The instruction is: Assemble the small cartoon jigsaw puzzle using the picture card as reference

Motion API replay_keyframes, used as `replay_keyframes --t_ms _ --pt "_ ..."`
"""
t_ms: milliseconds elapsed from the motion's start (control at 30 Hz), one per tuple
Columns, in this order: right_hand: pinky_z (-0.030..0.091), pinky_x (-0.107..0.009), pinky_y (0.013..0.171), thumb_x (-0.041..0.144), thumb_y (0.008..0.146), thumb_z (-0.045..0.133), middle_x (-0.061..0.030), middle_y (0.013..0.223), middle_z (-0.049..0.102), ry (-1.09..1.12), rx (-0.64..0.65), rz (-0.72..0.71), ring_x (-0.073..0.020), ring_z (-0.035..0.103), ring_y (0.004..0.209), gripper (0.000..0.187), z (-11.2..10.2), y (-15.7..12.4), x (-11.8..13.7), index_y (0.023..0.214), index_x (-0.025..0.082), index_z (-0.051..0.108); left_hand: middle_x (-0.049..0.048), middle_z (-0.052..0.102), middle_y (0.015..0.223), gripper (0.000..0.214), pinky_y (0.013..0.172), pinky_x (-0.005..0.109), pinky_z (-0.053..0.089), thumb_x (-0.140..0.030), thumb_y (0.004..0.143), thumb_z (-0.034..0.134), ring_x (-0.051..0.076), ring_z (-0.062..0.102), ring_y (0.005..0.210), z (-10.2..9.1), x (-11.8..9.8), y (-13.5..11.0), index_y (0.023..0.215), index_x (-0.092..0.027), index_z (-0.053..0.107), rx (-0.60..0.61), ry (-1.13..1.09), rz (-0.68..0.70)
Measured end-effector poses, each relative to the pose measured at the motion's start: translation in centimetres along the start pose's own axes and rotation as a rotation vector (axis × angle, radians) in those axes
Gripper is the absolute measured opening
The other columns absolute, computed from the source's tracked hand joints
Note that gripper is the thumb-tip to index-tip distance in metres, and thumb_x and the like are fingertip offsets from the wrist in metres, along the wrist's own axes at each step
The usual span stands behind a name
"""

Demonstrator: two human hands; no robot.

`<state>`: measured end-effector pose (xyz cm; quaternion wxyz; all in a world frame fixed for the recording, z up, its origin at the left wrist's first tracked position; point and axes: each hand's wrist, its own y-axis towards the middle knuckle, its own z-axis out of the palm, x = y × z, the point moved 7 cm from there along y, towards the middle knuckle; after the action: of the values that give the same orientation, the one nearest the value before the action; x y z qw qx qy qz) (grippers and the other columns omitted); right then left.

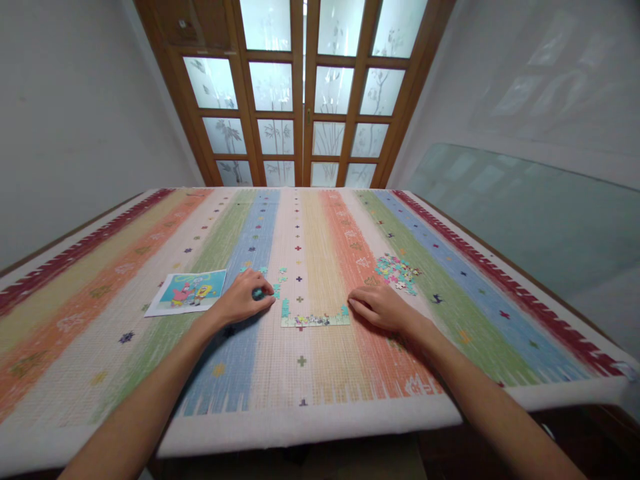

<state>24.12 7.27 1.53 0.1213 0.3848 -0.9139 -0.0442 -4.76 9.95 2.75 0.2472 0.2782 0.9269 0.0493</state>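
Observation:
A partly joined strip of jigsaw puzzle lies on the striped cloth between my hands. My left hand rests just left of it, fingers curled round a small teal puzzle piece. My right hand lies on the cloth at the strip's right end, fingers pressed together and pointing left at its corner; nothing shows in it. A few loose pieces sit just beyond my left hand. A heap of loose pieces lies beyond my right hand.
A cartoon reference picture lies flat to the left of my left hand. The table's front edge is close to me. A glass sheet leans at the right, and wooden glazed doors stand behind the table.

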Motion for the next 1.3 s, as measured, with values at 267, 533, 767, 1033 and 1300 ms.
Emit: replay_keyframes --t_ms 267,533,767,1033,1300 --pt "0.036 -0.033 0.068 0.027 0.102 0.039 -0.0107 0.084 0.073 0.006 -0.003 0.0 -0.0192 0.06 0.071 0.033 -0.2 0.1 0.1 0.086 0.018 0.067 0.0044 0.068 0.088 0.019 0.094 0.045 0.044 -0.041 0.087 0.065 0.025 0.059 0.09 0.3 0.3 0.1 0.091 -0.022 0.068 -0.078 0.059 -0.013" --pt "0.036 -0.033 0.067 0.028 0.102 0.038 -0.0109 0.085 0.074 0.001 -0.007 -0.006 -0.0196 0.06 0.071 0.034 0.0 0.1 0.0 0.087 0.018 0.068 0.0059 0.065 0.09 0.028 0.092 0.043 0.043 -0.048 0.093 0.064 0.027 0.054 0.098 0.9 -0.1 0.2 0.089 -0.021 0.07 -0.155 0.217 -0.027" --pt "0.036 -0.034 0.068 0.028 0.101 0.04 -0.0102 0.083 0.072 0.019 -0.026 0.0 -0.0202 0.059 0.071 0.033 0.2 0.0 -0.3 0.085 0.019 0.067 0.0075 0.067 0.09 0.033 0.089 0.043 0.042 -0.048 0.098 0.057 0.029 0.052 0.099 1.2 -1.1 0.6 0.085 -0.02 0.068 -0.221 0.228 -0.072" --pt "0.037 -0.034 0.07 0.027 0.102 0.038 -0.0097 0.084 0.071 -0.018 -0.037 -0.009 -0.02 0.057 0.072 0.035 -0.1 0.1 -0.2 0.088 0.018 0.069 0.0096 0.07 0.107 0.035 0.094 0.049 0.041 -0.027 0.1 0.041 0.029 0.053 0.102 2.0 -2.8 0.7 0.103 -0.018 0.075 -0.063 0.145 -0.04" --pt "0.044 -0.04 0.085 0.03 0.106 0.04 -0.0124 0.099 0.072 0.029 -0.143 -0.098 -0.0243 0.06 0.091 0.035 -1.6 0.9 2.1 0.101 0.017 0.072 0.0097 0.067 0.118 0.038 0.099 0.052 0.04 -0.03 0.102 0.038 0.03 0.049 0.11 3.1 -4.9 0.8 0.114 -0.02 0.072 -0.009 0.055 0.054"
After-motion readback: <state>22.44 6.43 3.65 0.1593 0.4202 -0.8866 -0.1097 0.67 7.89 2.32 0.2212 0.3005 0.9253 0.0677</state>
